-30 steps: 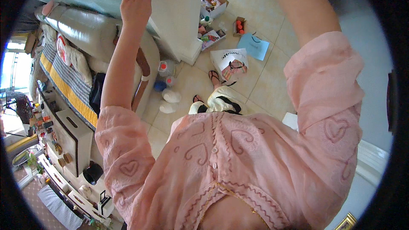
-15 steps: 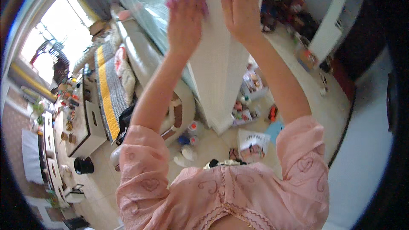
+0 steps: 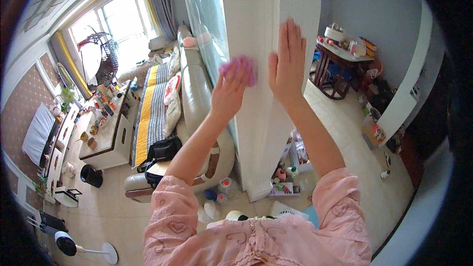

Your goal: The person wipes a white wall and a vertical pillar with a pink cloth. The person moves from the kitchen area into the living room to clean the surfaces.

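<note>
Cloth [image 3: 250,69]: pinkish-purple, bunched up, soft-looking, with a bumpy, uneven outline. Colour is stronger than anything right around it. Folds show at the top and on the right side; the rest is under the hand. Slight blur, so can't read the weave or tell its full size.

Location: up against the white pillar [image 3: 256,133], on the left face, at that face's left edge.

Left hand [image 3: 229,91]: on the cloth, back of hand to the camera, fingers slightly parted and laid over it, pinning it to the pillar. Can't tell whether the fingertips curl into the fabric.

Right hand [image 3: 288,71]: bare, set flat on the pillar, to the right of the cloth and well apart from it. Fingers straight, pointing up and nearly together, thumb out to the side. Hand straddles the vertical corner line: thumb by the line, fingers on the right face.

Both arms reach up and forward, pink sleeves [image 3: 340,199] gathered around the elbows.

Around it: a translucent bluish sheet [image 3: 204,17] runs just left of the pillar, next to a pale sofa [image 3: 194,81] with a black bag [image 3: 165,149] at its near end. Further left, a low worktop [image 3: 104,135] with bottles and small items at its far end. Open boxes [image 3: 290,190] of mixed goods sit on the floor by the pillar's foot, right side.
</note>
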`<state>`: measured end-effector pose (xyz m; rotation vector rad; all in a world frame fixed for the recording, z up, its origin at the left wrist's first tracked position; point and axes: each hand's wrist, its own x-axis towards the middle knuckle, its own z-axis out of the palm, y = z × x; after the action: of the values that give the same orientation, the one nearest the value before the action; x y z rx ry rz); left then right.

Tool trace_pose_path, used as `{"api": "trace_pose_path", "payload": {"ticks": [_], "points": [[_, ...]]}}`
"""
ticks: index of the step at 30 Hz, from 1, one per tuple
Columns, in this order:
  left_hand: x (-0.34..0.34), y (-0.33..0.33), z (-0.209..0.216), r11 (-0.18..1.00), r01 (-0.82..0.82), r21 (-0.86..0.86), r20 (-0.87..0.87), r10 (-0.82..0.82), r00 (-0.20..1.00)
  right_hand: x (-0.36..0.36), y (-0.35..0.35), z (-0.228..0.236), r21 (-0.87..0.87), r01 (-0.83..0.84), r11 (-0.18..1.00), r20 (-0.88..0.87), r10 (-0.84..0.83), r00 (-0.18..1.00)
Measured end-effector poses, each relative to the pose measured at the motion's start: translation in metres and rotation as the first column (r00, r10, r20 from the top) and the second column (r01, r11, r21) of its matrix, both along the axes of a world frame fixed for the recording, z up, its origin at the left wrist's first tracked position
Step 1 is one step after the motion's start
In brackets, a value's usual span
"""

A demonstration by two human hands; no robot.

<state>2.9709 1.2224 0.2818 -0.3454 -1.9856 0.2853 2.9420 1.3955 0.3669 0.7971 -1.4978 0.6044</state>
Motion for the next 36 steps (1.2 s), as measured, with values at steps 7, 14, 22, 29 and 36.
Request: {"api": "trace_pose_path", "payload": {"ticks": [7, 14, 22, 29, 36], "points": [[-0.026, 0.017, 0.092, 0.888, 0.321, 0.33, -0.276, -0.234, 0.932, 0.003, -0.003, -0.006, 0.014, -0.002, 1.0, 0.028, 0.002, 1.0], [-0.02, 0.006, -0.033, 0.924, 0.259, 0.281, -0.108, -0.238, 0.965, 0.003, -0.001, -0.011, -0.02, 0.041, 0.999, 0.003, -0.041, 0.999], [-0.024, -0.005, 0.011, 0.971, 0.233, 0.048, -0.115, -0.226, 0.967, 0.004, -0.005, -0.012, -0.051, 0.038, 0.998, -0.009, -0.038, 0.999], [-0.039, 0.007, 0.142, 0.896, 0.419, 0.146, -0.407, -0.332, 0.851, 0.007, -0.003, -0.017, -0.027, 0.067, 0.997, -0.01, -0.067, 0.998], [-0.032, 0.02, 0.034, 0.907, 0.363, 0.215, -0.225, -0.316, 0.922, 0.004, 0.004, -0.018, -0.055, 0.066, 0.996, -0.043, -0.068, 0.997]]}}
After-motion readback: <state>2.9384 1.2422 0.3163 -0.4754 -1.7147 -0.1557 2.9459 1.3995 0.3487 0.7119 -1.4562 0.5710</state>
